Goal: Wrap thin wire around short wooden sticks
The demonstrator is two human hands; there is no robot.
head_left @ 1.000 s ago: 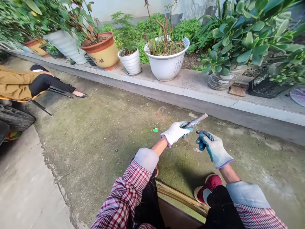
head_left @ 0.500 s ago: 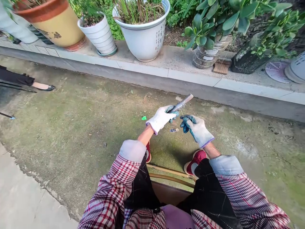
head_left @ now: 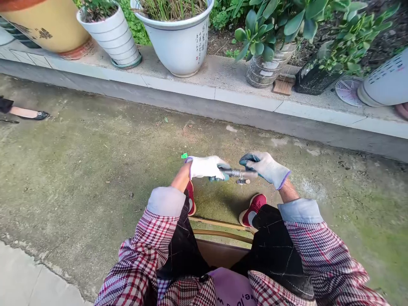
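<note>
A short, slim rod (head_left: 250,174) lies almost level across the view, gripped at its dark end by the left hand (head_left: 207,166). Silvery wire (head_left: 236,172) is wound in close turns around its middle. Its bare, dull grey-brown end points toward the right hand (head_left: 269,168); whether they touch is unclear. The rod looks slightly blurred.

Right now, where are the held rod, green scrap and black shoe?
Held rod (head_left: 239,173), head view: its wire-wound middle.
Green scrap (head_left: 184,156), head view: its centre.
Black shoe (head_left: 41,115), head view: its toe.
</note>
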